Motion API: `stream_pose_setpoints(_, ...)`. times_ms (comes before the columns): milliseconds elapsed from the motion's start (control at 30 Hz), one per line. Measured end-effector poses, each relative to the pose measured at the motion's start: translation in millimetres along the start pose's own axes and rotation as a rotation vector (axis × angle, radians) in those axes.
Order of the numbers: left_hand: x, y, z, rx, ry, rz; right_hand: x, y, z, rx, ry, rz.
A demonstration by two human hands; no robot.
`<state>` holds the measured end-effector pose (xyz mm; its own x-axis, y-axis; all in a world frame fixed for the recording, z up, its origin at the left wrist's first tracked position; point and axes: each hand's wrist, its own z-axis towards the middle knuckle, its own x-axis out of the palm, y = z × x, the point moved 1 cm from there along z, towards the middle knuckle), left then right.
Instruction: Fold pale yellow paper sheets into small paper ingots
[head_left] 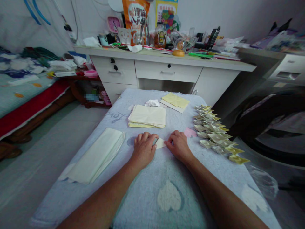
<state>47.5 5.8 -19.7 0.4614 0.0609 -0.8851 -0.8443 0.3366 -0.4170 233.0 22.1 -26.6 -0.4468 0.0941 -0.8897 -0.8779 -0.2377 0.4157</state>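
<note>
Between my hands a small cream piece of folded paper (pixel 161 143) lies low on the cloth-covered table. My left hand (pixel 144 147) is at its left end, with thumb and forefinger closed on the edge; that end is partly hidden. At the right end, my right hand (pixel 178 143) pinches the paper between thumb and fingertips. Just beyond sits a stack of cream and yellow paper sheets (pixel 147 115). To the right stand rows of small folded paper boats (pixel 215 136), some whitish, some yellow.
A long folded stack of pale paper (pixel 97 156) lies at left. Yellow and white sheets (pixel 175 101) and a crumpled white paper (pixel 152 103) are at the table's far end. Behind stands a white desk (pixel 152 68) crowded with jars and packets. A washing machine (pixel 286 79) is at right.
</note>
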Motion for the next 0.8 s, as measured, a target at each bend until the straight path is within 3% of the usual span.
stream_pose_setpoints(133,2,4,3,0.087,0.037,-0.095,-1,2,-1,0.006,-0.008,-0.01)
stream_pose_setpoints(800,1,8,4,0.048,0.073,-0.095,-8,10,-2,0.066,0.053,-0.093)
